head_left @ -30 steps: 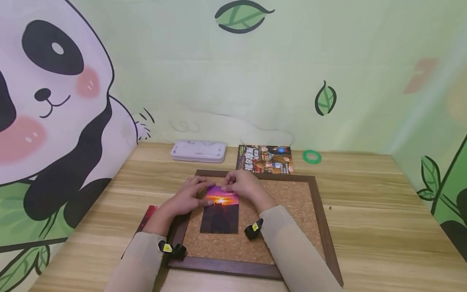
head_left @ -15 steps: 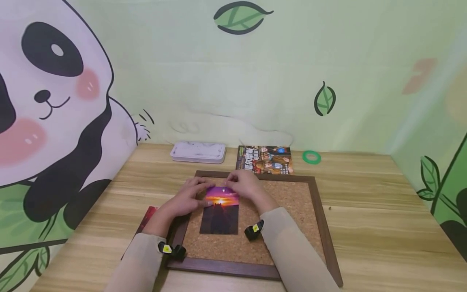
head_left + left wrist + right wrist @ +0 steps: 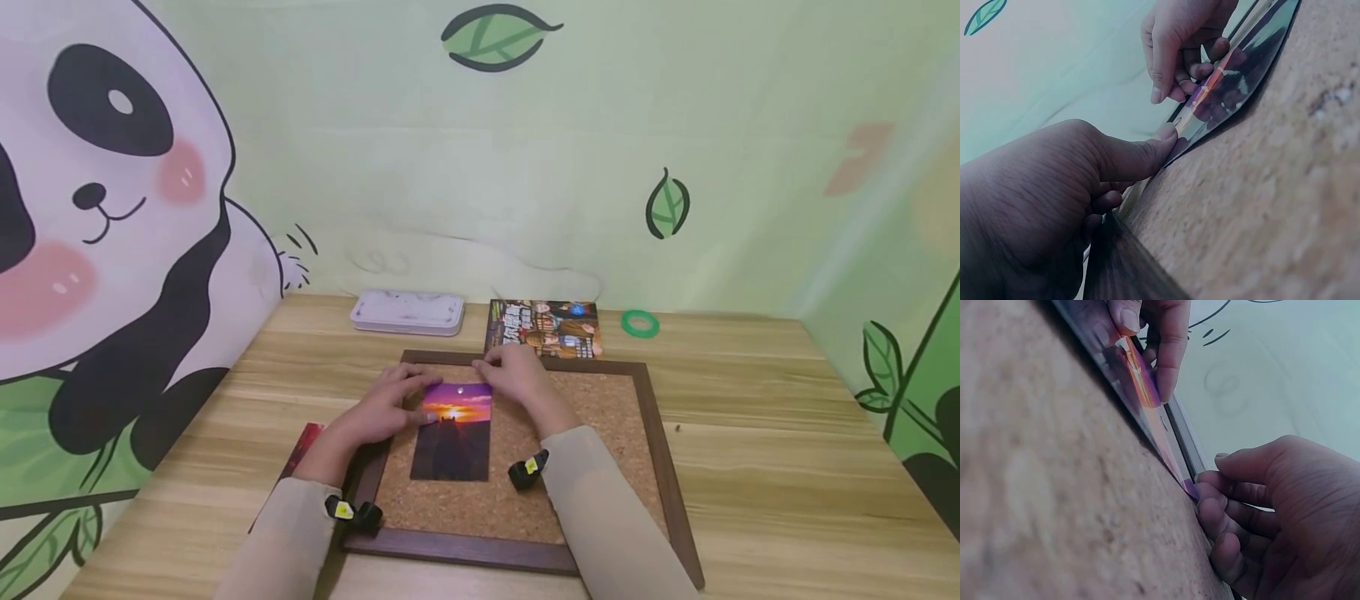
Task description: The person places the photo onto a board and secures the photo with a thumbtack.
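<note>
A sunset photo [image 3: 452, 446] lies on the cork board [image 3: 600, 450], in its upper left part. A small pale thumbtack [image 3: 461, 390] sits near the middle of the photo's top edge. My left hand [image 3: 386, 404] rests at the photo's left side, with the thumb and a finger touching the print. In the left wrist view, the left thumb presses on the photo's [image 3: 1225, 94] edge. My right hand [image 3: 517, 379] hovers by the photo's top right corner with loosely bent fingers and nothing held. The right wrist view shows its fingertips beside that corner; contact there is hard to tell.
A dark wooden frame [image 3: 465, 548] borders the board. Behind it are a pale tin case [image 3: 407, 312], an illustrated booklet [image 3: 543, 327] and a green tape ring [image 3: 640, 323]. A red item [image 3: 306, 442] is partly hidden under the left forearm.
My right hand has drawn away to the right from the photo's top edge, which uncovers the thumbtack. The left hand and the photo stay in place.
</note>
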`<state>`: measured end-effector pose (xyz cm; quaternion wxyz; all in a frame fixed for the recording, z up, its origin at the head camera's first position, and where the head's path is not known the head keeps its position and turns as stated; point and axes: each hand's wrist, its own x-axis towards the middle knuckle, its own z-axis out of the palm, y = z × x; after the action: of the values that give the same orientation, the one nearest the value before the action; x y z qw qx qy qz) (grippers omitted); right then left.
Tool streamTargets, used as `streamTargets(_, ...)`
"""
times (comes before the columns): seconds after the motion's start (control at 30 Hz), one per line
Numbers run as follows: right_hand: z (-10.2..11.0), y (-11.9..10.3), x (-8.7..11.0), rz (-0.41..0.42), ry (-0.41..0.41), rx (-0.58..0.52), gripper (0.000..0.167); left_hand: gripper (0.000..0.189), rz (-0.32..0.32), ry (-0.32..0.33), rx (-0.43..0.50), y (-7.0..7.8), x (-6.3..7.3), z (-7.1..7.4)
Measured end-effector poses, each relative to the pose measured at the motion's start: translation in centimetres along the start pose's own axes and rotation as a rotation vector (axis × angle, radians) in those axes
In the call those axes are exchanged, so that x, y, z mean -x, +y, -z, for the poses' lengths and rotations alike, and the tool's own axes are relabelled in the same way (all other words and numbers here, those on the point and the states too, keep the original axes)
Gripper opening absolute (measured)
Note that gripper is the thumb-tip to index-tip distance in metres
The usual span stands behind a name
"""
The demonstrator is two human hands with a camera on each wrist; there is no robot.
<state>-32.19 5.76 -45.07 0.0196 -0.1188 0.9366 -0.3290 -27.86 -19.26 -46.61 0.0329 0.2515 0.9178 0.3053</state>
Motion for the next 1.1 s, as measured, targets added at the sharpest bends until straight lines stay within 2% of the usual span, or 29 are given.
streamTargets(0.33, 0.05, 0.00, 0.13, 0.006, -0.007, -0.013, 0.028, 0.054, -0.007, 0.004, -0.003, 0.10, 0.14, 0.09)
streamTargets(0.57, 0.04, 0.25, 0.18, 0.086, 0.025, -0.006, 0.027, 0.054, -0.002, 0.003, 0.009, 0.05, 0.04, 0.03)
streamTargets(0.77, 0.05, 0.41, 0.27, 0.084, 0.023, -0.033, 0.024, 0.055, -0.008, 0.005, 0.001, 0.12, 0.03, 0.08)
streamTargets(1.1, 0.08, 0.41, 0.31, 0.093, 0.014, -0.054, 0.025, 0.053, 0.029, 0.014, 0.024, 0.32, 0.04, 0.09)
